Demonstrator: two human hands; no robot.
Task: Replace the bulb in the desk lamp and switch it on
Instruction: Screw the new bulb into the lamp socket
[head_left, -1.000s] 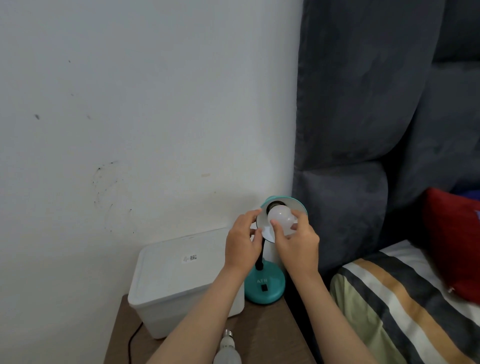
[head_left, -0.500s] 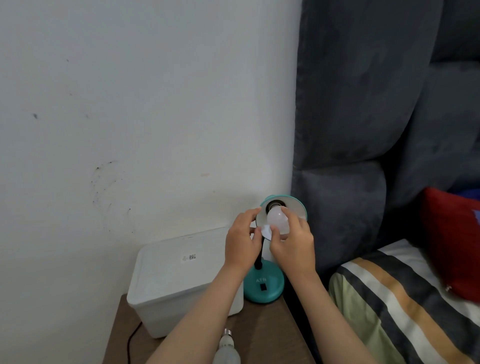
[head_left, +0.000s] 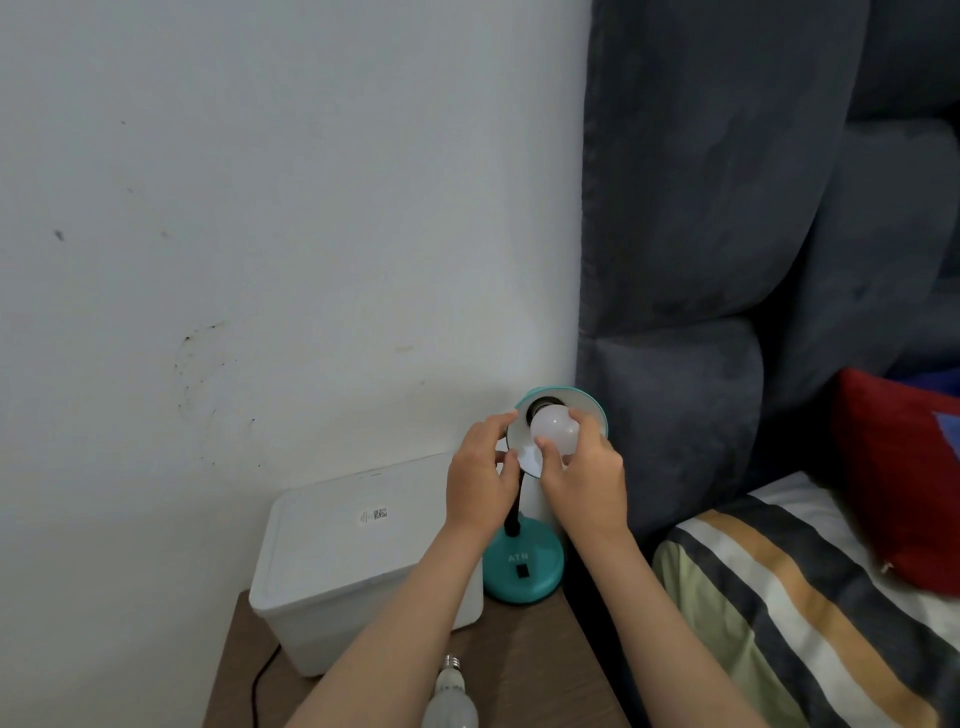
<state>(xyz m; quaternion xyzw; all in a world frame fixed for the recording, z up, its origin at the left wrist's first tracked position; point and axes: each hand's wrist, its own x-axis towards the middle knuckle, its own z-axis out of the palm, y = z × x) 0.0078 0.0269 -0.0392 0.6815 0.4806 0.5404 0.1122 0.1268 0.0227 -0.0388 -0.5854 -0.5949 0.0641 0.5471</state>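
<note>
Nearest us a spare bulb (head_left: 450, 699) lies on the tabletop (head_left: 524, 660). Further off, our left hand (head_left: 480, 475) pinches the lamp shade (head_left: 563, 431) rim, fingers narrow. Our right hand (head_left: 584, 470) cups the white bulb (head_left: 553, 429), whose long axis points up and away into the socket, just beyond our fingertips.

"ATN" in pale letters on teal lamp base (head_left: 524, 569), above its black switch (head_left: 522, 571), small printed label (head_left: 373, 516) with code on white box (head_left: 332, 561) lid, print too small to read
</note>
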